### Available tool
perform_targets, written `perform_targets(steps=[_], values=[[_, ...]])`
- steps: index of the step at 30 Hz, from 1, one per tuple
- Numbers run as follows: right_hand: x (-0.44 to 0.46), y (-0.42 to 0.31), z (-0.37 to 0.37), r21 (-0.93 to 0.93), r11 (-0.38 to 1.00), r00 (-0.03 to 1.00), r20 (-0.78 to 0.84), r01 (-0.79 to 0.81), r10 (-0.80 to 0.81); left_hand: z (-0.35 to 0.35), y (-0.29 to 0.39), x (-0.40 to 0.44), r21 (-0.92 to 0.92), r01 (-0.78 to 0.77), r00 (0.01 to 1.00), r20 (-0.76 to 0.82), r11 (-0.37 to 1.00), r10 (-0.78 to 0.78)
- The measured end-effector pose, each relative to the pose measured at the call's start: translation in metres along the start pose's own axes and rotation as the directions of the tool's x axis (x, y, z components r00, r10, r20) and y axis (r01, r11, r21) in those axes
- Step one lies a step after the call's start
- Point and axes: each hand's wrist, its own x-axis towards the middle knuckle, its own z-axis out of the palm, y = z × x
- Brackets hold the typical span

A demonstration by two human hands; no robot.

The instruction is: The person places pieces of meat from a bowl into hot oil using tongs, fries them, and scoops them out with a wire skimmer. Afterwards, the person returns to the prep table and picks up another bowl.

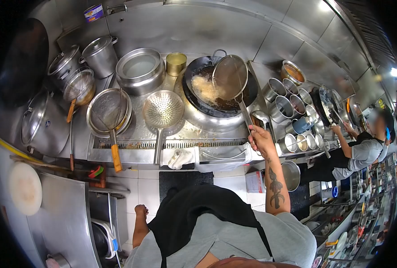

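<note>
My right hand point(262, 141) is closed round the long handle of a round mesh strainer point(230, 78). The strainer's bowl is over the right half of a black wok point(250, 91) on the burner. Pale golden food point(203, 88) bubbles in dark oil on the wok's left side, just left of the strainer. Whether the mesh touches the oil I cannot tell. My left hand point(141, 209) hangs low by my side, its fingers curled in with nothing seen in them. A perforated ladle point(163, 108) lies on the stove left of the wok.
A wood-handled strainer point(110, 111), a large steel pot point(140, 70) and a tin can point(176, 64) stand left of the wok. Several metal containers point(281, 108) are on the right. A co-worker point(363, 152) works farther right. A white cloth point(179, 158) lies at the stove's front edge.
</note>
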Motion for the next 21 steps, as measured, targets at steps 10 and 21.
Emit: perform_targets(steps=[10, 21], values=[[-0.008, -0.005, 0.009, -0.161, 0.986, 0.999, 0.014, 0.047, -0.046, 0.004, 0.008, -0.006, -0.179, 0.043, 0.99, -0.122, 0.983, -0.066], [0.025, -0.001, 0.035, -0.62, 0.674, 0.912, 0.207, 0.402, -0.354, 0.009, 0.015, 0.008, 0.009, -0.006, 0.996, -0.09, 1.0, 0.007]])
